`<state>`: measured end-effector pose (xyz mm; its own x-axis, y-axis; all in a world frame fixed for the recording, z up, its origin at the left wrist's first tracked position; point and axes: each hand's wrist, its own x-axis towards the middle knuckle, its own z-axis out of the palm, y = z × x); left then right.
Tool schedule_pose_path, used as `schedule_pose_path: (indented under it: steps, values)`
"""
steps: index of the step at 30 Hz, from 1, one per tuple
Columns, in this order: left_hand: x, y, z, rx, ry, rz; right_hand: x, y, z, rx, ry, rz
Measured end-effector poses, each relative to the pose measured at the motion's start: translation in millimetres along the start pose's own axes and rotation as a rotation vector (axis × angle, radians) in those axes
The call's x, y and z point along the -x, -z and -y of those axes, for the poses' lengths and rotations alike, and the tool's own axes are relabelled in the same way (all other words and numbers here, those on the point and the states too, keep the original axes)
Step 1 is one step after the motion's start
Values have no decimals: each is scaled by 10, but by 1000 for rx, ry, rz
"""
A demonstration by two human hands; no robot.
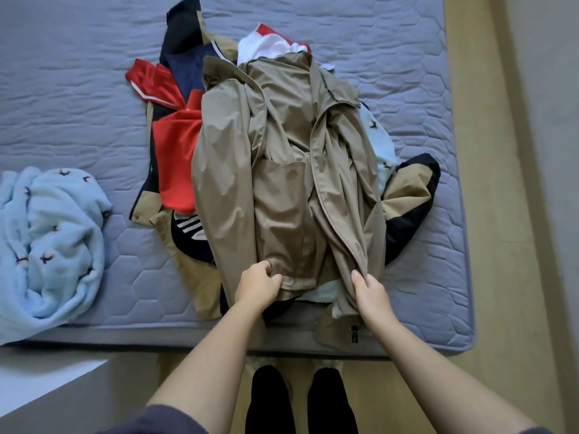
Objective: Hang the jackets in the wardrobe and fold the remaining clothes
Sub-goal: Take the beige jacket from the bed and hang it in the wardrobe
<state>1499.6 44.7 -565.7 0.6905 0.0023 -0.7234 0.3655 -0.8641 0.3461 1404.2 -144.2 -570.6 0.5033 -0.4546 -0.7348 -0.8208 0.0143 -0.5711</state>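
Grey quilted bed (391, 42) carries a pile (282, 170) of mixed clothes at its near edge, about mid-width. Left of the pile, well apart, a crumpled light-blue fleece (53, 239) overhangs the same edge.

- A grey-blue mattress (78, 89) fills most of the view, its cover quilted in a pattern of stitched honeycomb shapes.
- Its rounded near corner (463, 336) and plain side panel (141, 335) face the camera.
- A smooth yellowish-tan floor (470, 393) runs along the mattress's right side and in front of it.
- At the far right a pale beige wall (554, 104) rises from the floor.
- At the lower left stands a white-topped surface (34, 383) with a grey side; what it is cannot be told.
- The light is soft and even, with faint shadows.
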Motion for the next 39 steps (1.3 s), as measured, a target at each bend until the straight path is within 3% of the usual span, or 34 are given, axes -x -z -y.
schedule_pose_path:
  steps: [4,10,12,17,22,28,30,33,36,39]
  values:
    - [189,185,408,-14,194,-194,42,-82,11,13,-16,2]
    - [403,607,1175,-88,431,-206,178,-263,143,68,-23,47]
    - [407,640,1282,82,436,-233,232,-359,183,95,-23,77]
    - [413,619,1386,867,616,-159,358,-589,210,211,-42,114]
    - [392,410,1466,1121,676,42,412,-773,105,302,-49,159]
    - [115,28,1348,1118,630,220,310,-1027,-165,347,-102,125]
    - [3,-65,1310,1227,617,183,269,-1080,-295,259,-178,111]
    - [-101,-150,1280,1282,609,15,261,-1137,-476,-69,-352,120]
    - [-89,-166,1297,1295,545,-168,308,-1151,-541,-153,-411,109]
    - [30,-94,1293,1355,387,-175,366,-1177,-538,-218,-457,129]
